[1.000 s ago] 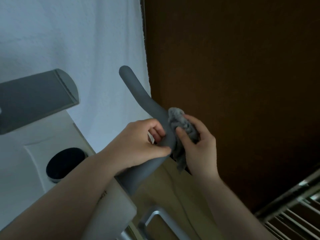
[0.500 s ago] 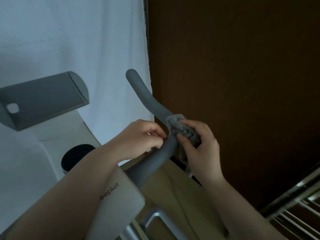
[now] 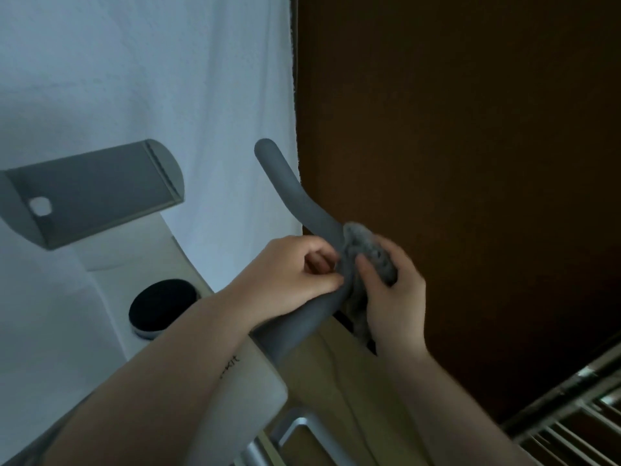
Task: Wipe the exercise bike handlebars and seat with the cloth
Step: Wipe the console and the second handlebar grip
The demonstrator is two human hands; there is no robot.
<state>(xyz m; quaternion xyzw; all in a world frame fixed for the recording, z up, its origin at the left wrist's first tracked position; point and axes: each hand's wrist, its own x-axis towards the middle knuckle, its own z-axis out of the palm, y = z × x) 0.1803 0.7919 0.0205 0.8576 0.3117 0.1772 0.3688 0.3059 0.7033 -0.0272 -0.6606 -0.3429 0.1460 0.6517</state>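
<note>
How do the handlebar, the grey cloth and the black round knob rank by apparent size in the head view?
1. handlebar, clearly largest.
2 and 3. cloth and black knob look alike; the cloth is bunched and partly hidden, so unranked.

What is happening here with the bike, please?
A person is cleaning an exercise bike. The left hand grips the grey handlebar at its bend, while the right hand presses a bunched grey cloth against the bar beside it. The upper end of the bar is bare. The seat is not in view.
</note>
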